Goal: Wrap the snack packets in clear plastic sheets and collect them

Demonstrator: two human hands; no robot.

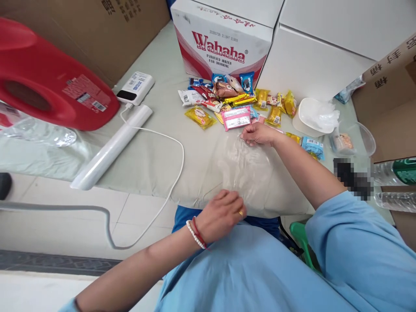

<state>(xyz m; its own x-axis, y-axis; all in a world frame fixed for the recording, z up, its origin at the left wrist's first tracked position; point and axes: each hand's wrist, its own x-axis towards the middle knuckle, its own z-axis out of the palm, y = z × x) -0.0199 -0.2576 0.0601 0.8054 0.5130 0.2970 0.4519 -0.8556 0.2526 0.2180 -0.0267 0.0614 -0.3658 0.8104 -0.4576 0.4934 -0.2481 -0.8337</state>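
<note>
A clear plastic bag [247,169] lies spread on the cloth-covered table in front of me. My right hand [258,134] pinches its far edge, just short of the snack pile. At the table's front edge my left hand [224,214] has its fingers curled on the near end of the bag; the fingertips are partly hidden. Beyond the bag is a heap of wrapped snacks [224,93] in blue, red, brown and yellow. A pink-edged packet [236,118] is the one closest to my right hand.
A Wahaha water carton [224,43] stands behind the snacks. To the left are a red jug [48,78], a power bank [135,88] with a white cable [182,151], and a plastic roll [113,147]. A white tub [307,115] and water bottles [398,171] are on the right.
</note>
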